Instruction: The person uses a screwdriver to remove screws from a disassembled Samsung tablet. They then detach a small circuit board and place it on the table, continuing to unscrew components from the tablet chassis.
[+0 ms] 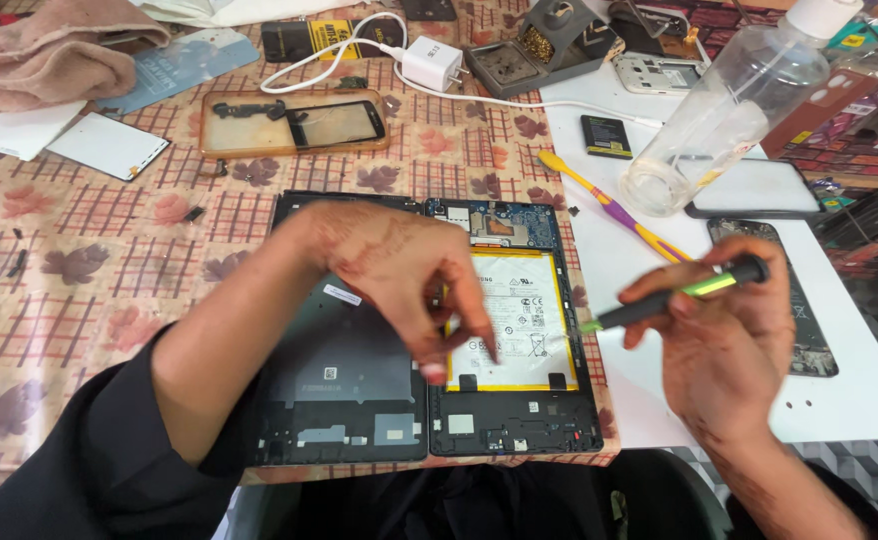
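The left hand (399, 275) was motion-blurred and covered the seam between the opened tablet (514, 330) and its back cover (344, 375). The clear bottle (724, 110) was cut off by the top edge, and the screwdriver (674, 297) tip was too blurred to make out.

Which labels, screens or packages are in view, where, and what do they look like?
Battery label: white rectangle with small black marks, yellow edged, in the opened tablet under the left hand.
Loose display panel: white rectangle, far left on the cloth.
Glass screen front: black-framed, inside the clear orange case.
Small battery: black with a yellow-green label, on the white mat.
Right hand holds a black and green screwdriver.
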Available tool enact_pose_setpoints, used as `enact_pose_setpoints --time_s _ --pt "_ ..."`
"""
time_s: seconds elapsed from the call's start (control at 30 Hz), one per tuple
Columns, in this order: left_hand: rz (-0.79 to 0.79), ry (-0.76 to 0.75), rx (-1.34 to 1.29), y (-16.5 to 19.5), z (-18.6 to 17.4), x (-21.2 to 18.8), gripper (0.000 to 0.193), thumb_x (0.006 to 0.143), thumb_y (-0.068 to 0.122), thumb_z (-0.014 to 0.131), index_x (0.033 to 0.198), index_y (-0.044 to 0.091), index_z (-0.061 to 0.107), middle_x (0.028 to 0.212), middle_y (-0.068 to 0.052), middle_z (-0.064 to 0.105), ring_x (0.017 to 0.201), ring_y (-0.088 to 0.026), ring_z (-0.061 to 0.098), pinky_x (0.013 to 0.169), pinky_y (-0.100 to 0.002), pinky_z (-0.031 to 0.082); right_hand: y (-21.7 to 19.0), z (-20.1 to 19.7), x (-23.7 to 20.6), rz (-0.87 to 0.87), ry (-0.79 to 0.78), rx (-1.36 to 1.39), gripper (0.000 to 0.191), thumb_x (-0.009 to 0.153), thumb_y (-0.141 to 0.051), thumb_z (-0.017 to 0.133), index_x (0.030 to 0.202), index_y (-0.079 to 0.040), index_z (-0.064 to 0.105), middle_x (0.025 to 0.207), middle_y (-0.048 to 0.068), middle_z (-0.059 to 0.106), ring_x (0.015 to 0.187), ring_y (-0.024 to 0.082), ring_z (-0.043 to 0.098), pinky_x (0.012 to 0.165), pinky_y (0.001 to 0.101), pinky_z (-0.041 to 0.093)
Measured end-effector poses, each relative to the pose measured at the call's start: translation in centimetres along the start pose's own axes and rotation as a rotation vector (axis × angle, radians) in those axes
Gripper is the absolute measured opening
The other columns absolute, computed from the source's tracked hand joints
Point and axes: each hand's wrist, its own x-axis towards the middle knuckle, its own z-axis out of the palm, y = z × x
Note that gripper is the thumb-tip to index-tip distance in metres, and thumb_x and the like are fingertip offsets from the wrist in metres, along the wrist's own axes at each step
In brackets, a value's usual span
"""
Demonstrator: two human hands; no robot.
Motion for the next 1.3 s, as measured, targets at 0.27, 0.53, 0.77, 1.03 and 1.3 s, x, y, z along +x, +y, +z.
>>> enact_pose_setpoints --time_s 0.27,0.53,0.77,1.03,1.3 --pt "0.207 0.34 0.395 -0.8 4.0 4.3 0.028 0.083 0.04 0.08 0.109 0.029 0.082 0.118 -0.005 0.067 0.116 -0.023 0.062 0.1 -0.038 0.047 -1.2 -5.7 -4.5 0.152 0.092 0.007 0.02 0.1 0.001 0.049 0.119 -0.002 0.042 0.099 0.038 0.064 0.074 0.032 0.062 0.074 0.0387 0.053" --pt "0.345 0.328 0.492 -0.8 6.1 5.3 0.029 0.085 0.046 0.076 0.11 0.031 0.082 0.141 -0.011 0.056 0.131 -0.031 0.052 0.11 -0.042 0.041 -0.8 -6.6 -7.2 0.214 0.058 0.098 0.023 0.1 0.004 0.052 0.119 0.0 0.04 0.104 0.042 0.063 0.078 0.036 0.065 0.072 0.0419 0.054" --pt "0.271 0.311 0.534 -0.2 7.1 5.8 0.03 0.08 0.047 0.076 0.104 0.032 0.083 0.14 -0.01 0.057 0.128 -0.029 0.052 0.107 -0.043 0.038 -0.6 -6.6 -7.2 0.223 0.02 -0.026 0.032 0.098 0.006 0.052 0.125 -0.003 0.038 0.104 0.043 0.064 0.088 0.038 0.068 0.069 0.0458 0.056" --pt "0.286 0.331 0.566 -0.2 7.2 6.0 0.029 0.078 0.047 0.077 0.102 0.031 0.084 0.138 -0.01 0.057 0.124 -0.028 0.054 0.104 -0.043 0.04 -0.5 -6.8 -7.3 0.219 0.014 -0.043 0.031 0.098 0.007 0.052 0.124 -0.003 0.038 0.103 0.042 0.065 0.091 0.039 0.068 0.069 0.0462 0.056" --pt "0.262 0.314 0.569 0.1 7.4 6.0 0.029 0.08 0.045 0.075 0.105 0.033 0.083 0.137 -0.008 0.057 0.121 -0.026 0.055 0.101 -0.042 0.041 -0.4 -7.1 -7.4 0.217 -0.007 -0.02 0.034 0.097 0.007 0.052 0.126 -0.003 0.038 0.104 0.042 0.065 0.092 0.04 0.068 0.069 0.0474 0.057"
